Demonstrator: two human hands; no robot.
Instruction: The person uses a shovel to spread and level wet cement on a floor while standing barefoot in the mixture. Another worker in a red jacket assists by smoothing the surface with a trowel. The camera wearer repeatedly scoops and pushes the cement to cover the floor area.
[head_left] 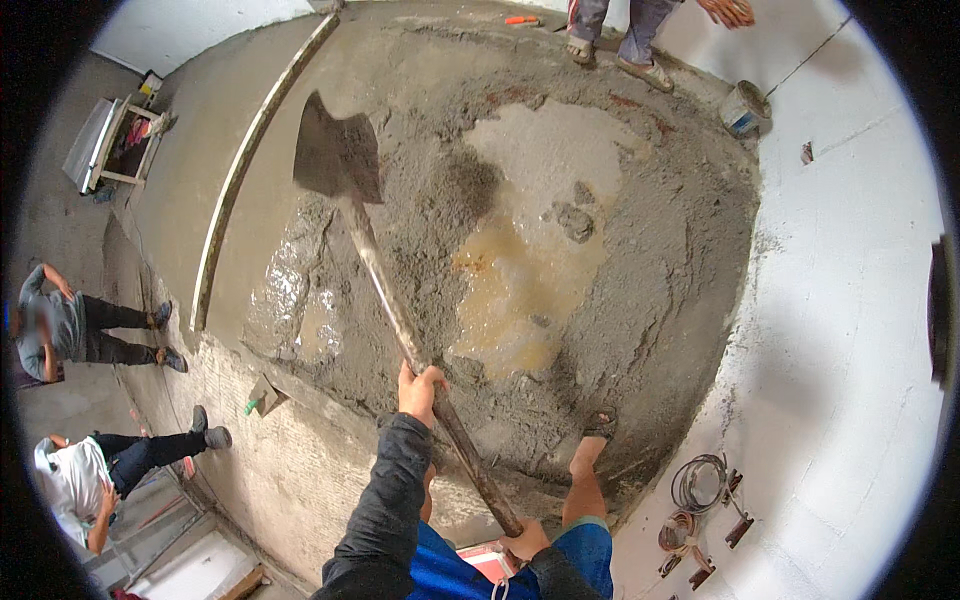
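Both left hand [420,393] and right hand [526,541] hold a wooden-handled metal shovel [341,160] in closed grip, smooth grey cement [185,200] apparently done, lumpy wet cement [670,250] unlevelled.

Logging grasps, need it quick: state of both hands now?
Left hand: closed, holding the shovel partway along.
Right hand: closed, holding its near end.

Floor [330,500] under wet grey mortar [680,235]

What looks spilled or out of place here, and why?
The murky puddle lies amid rough, wet cement mix, right of the shovel; standing liquid looks odd against that thicker surface. Whether it spilled is unclear.
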